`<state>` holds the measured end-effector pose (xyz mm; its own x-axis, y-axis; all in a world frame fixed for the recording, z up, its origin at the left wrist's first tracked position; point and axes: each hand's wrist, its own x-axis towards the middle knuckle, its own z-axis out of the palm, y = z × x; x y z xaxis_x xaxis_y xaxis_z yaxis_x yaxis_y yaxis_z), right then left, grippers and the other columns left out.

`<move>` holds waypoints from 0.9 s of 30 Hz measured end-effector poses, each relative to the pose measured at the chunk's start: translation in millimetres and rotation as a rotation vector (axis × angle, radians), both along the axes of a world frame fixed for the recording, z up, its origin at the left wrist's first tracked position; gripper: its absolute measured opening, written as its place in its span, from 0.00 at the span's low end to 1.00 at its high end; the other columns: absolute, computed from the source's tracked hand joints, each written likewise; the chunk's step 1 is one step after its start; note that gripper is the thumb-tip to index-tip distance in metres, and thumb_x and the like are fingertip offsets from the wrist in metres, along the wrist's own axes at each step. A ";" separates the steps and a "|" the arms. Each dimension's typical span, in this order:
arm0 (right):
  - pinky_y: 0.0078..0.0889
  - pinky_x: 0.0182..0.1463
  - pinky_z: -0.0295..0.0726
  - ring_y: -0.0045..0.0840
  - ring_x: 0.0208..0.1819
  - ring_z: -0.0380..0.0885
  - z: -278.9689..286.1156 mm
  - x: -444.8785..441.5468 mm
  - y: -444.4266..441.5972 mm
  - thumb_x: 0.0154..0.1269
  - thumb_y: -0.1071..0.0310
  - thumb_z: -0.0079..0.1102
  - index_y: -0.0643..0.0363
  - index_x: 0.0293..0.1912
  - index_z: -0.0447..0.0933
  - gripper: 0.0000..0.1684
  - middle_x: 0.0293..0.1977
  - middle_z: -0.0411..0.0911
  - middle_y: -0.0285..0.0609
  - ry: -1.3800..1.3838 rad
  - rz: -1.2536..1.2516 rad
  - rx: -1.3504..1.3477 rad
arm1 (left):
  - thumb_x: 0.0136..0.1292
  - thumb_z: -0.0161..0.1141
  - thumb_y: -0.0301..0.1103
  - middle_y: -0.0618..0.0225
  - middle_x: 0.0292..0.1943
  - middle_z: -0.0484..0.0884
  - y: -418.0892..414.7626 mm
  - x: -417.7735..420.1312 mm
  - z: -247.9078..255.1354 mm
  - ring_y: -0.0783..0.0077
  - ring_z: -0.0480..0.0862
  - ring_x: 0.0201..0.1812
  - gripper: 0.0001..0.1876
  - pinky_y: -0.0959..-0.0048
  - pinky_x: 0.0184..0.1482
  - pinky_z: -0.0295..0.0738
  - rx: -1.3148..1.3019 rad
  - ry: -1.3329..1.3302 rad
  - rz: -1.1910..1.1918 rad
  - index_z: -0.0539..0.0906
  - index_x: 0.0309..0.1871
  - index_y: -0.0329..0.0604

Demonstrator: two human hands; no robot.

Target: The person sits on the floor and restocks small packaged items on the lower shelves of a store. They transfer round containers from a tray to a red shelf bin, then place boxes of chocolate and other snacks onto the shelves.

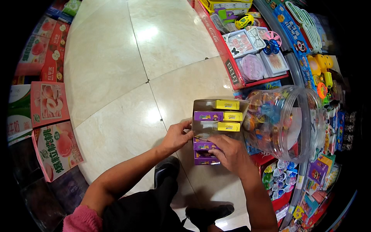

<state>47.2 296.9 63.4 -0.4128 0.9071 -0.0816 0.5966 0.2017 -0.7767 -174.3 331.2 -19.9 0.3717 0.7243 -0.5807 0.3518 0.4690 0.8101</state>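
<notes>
An open cardboard display carton [201, 104] is in front of me, above the tiled floor. My left hand [177, 136] grips its left side, thumb over the rim. Upright inside are small yellow boxes [228, 126] in the far half, one beside a purple box [208, 116]. Several purple boxes [203, 161] fill the near half. My right hand [230, 150] reaches over the carton's near right part, its thumb and forefinger on either side of a small purple box [203, 146]. The fingers hide part of that row.
Right of the carton lies a large clear plastic jar [298, 124] of colourful items. A red display bin [236, 82] of toys stands beyond it. Blister-packed candies [279, 177] sit on the near right shelf. Drink cartons [56, 150] line the left side. My shoes [166, 171] are below.
</notes>
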 end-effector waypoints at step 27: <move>0.35 0.38 0.81 0.36 0.37 0.83 68.0 -2.0 37.7 0.51 0.75 0.68 0.53 0.46 0.80 0.20 0.39 0.78 0.41 -0.093 -0.202 0.253 | 0.65 0.60 0.31 0.67 0.44 0.84 8.5 -3.8 2.6 0.79 0.82 0.33 0.21 0.78 0.35 0.79 -0.100 -0.007 -0.012 0.77 0.60 0.38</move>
